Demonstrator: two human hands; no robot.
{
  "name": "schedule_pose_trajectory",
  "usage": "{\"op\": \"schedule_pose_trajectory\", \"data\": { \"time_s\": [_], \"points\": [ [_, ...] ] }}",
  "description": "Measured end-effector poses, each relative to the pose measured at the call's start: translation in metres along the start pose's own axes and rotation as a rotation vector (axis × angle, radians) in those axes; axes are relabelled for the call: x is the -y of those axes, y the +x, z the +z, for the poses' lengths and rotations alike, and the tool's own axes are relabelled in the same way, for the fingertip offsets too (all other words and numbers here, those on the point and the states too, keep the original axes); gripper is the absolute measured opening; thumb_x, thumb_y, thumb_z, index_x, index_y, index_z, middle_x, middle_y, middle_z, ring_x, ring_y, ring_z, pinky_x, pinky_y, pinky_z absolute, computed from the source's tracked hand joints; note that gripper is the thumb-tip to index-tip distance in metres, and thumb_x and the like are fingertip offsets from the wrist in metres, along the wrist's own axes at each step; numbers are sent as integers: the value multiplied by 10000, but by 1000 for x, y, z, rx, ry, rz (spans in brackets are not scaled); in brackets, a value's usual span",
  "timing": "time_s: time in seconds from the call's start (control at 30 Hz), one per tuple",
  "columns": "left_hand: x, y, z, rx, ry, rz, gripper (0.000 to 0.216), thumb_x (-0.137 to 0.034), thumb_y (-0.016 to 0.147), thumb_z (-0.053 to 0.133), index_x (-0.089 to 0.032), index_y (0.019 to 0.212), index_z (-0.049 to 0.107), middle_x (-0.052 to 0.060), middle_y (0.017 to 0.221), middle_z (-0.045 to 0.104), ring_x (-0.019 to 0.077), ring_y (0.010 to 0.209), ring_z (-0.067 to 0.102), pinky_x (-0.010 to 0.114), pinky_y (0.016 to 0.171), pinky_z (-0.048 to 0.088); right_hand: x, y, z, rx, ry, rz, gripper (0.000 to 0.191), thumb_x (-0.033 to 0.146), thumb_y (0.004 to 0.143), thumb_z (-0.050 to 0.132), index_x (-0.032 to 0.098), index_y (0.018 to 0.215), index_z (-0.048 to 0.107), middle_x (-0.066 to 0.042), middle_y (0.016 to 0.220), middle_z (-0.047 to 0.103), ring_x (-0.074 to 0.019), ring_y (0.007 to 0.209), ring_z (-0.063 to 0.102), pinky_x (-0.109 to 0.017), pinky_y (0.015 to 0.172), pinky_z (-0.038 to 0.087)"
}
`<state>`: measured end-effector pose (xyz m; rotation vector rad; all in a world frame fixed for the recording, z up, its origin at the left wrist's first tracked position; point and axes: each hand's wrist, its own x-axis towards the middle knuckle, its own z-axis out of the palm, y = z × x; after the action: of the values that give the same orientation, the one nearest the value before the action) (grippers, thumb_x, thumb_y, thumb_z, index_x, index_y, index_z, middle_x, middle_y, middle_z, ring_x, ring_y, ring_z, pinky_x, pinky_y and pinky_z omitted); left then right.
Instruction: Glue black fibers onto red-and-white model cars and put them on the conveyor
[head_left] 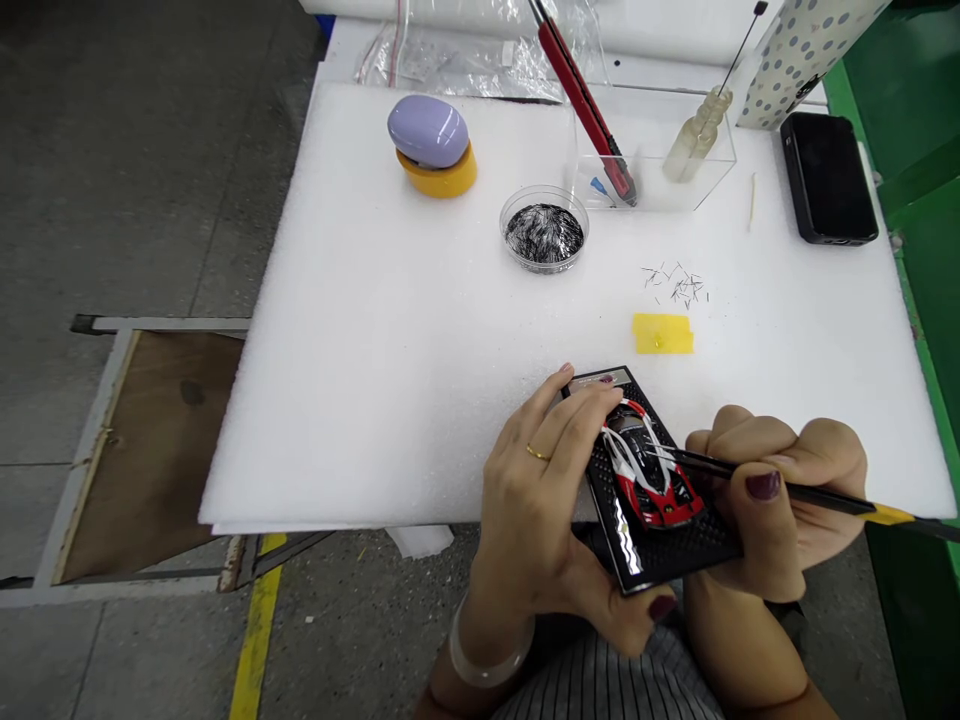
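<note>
My left hand (544, 490) grips a black display base (637, 572) by its left side, thumb at the near edge and fingertips by the far end. On that base sits a small red, white and black model car (664, 500). A pair of black tweezers (814, 497) is pinched in my right hand (795, 500). Their fine tips reach the middle of the car's top; whether they hold a tiny part there I cannot make out. Beyond my hands lie a piece of yellow tape (663, 334) and several thin dark slivers (681, 287).
A round clear dish (544, 232) holds many thin black pieces. Behind it stands a clear box (652, 185) with a red utility knife (585, 100) and a small bottle (697, 135). A purple egg-shaped object (428, 131) rests on a yellow tape roll (442, 180). At right lies a black device (829, 178).
</note>
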<state>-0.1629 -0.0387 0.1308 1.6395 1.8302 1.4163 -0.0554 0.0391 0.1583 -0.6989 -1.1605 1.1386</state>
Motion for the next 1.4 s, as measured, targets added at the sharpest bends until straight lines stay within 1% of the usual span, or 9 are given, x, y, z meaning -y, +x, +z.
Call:
{"op": "schedule_pose_trajectory", "data": {
  "time_s": [0.2, 0.3, 0.4, 0.47, 0.57, 0.7, 0.93, 1.27, 1.4],
  "points": [
    [-6, 2, 1, 11, 81, 31, 1049, -909, 718, 554, -145, 1436, 513, 148, 1407, 641, 394, 1420, 492, 549, 1199, 401, -3, 13, -20, 40, 91, -37, 120, 168, 862, 727, 217, 841, 620, 49, 565, 500, -112, 465, 356, -243, 384, 289],
    [-14, 5, 8, -22, 180, 48, 1051, -924, 693, 571, -134, 1385, 547, 153, 1344, 676, 390, 1382, 532, 543, 1215, 343, -3, 25, -37, 31, 23, -100, 78, 185, 874, 721, 205, 829, 660, 42, 579, 547, -107, 459, 425, -234, 387, 335],
    [-23, 9, 23, -101, 249, 117, 913, -886, 759, 566, -158, 1310, 595, 131, 1267, 713, 346, 1306, 599, 513, 1235, 266, 0, 28, -51, -46, -126, -120, 101, 295, 921, 717, 204, 877, 717, 7, 693, 656, -121, 546, 586, -267, 498, 480],
    [-29, 12, 34, -148, 284, 149, 790, -846, 784, 604, -192, 1224, 635, 114, 1207, 729, 316, 1204, 644, 490, 1149, 342, 3, 23, -59, -34, -197, -70, 206, 391, 982, 639, 213, 937, 733, -25, 783, 723, -155, 645, 675, -317, 614, 551],
    [-38, 16, 46, -197, 355, 120, 719, -850, 753, 649, -226, 1110, 660, 95, 1126, 735, 300, 1058, 660, 478, 979, 389, 5, 9, -69, -32, -267, -44, 306, 466, 1003, 569, 214, 954, 736, -59, 861, 756, -215, 820, 733, -384, 756, 580],
    [-44, 20, 52, -214, 417, 84, 701, -874, 769, 601, -255, 1091, 662, 79, 1122, 733, 299, 1012, 647, 495, 940, 330, 5, -3, -79, -11, -310, 20, 213, 418, 955, 642, 224, 973, 728, -75, 963, 759, -245, 943, 731, -401, 839, 574],
    [-45, 24, 55, -214, 399, 104, 626, -841, 833, 556, -270, 1056, 682, 65, 1055, 723, 286, 973, 618, 489, 939, 308, 2, 2, -81, -13, -295, 156, 136, 359, 971, 654, 252, 949, 734, -43, 946, 764, -197, 898, 731, -326, 797, 590],
    [-41, 21, 53, -171, 391, 87, 765, -885, 627, 716, -274, 1087, 702, 65, 1080, 674, 308, 1001, 603, 485, 966, 317, 3, 3, -78, -13, -319, 124, 129, 331, 982, 646, 240, 957, 735, -35, 946, 761, -186, 920, 731, -319, 812, 598],
    [-40, 21, 53, -173, 383, 92, 772, -879, 614, 732, -272, 1091, 705, 67, 1083, 682, 310, 1019, 611, 484, 974, 321, 3, 1, -76, -15, -322, 123, 125, 325, 987, 642, 246, 967, 736, -24, 953, 762, -169, 926, 729, -294, 814, 588]
  ]
}}
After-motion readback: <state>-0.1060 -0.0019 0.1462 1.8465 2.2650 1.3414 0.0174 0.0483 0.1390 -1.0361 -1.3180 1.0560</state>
